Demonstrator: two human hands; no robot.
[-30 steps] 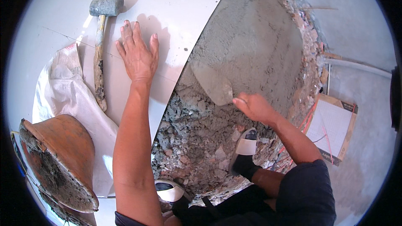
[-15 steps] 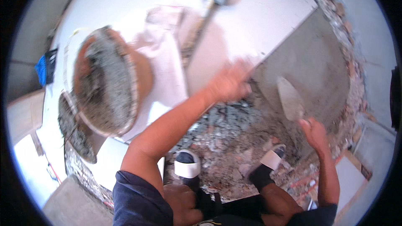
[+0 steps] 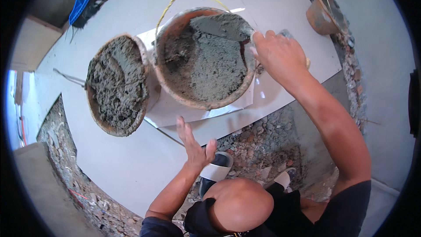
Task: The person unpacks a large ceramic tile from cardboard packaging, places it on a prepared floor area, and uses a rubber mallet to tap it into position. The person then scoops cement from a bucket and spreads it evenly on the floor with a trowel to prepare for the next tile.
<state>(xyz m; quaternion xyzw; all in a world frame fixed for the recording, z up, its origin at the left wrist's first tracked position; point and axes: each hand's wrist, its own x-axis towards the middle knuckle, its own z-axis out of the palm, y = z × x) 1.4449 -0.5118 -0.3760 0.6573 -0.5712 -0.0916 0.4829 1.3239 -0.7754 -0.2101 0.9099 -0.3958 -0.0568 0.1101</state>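
My right hand (image 3: 280, 55) is closed round the handle of a trowel (image 3: 226, 26), whose blade is coated with wet mortar. The blade lies inside the far right part of a round bucket (image 3: 206, 104) with a yellow cord handle. Grey mortar (image 3: 215, 68) fills much of that bucket. My left hand (image 3: 195, 147) is held out below the bucket with its fingers stretched, holding nothing. A second bucket (image 3: 142, 52), heaped with coarser mortar (image 3: 116, 87), leans at the left. Behind my right hand, a hammer (image 3: 286, 34) is mostly hidden.
Large pale tiles (image 3: 118, 166) bear the buckets. Broken rubble (image 3: 258, 149) lies round my sandalled feet, beside a smoothed mortar bed (image 3: 313, 125). A small bucket (image 3: 322, 17) stands by the right wall. A blue broom (image 3: 81, 8) is at the far left.
My right hand has carried the trowel from the mortar bed up and left into the bucket. My left hand has drawn back toward me. The view has turned left.
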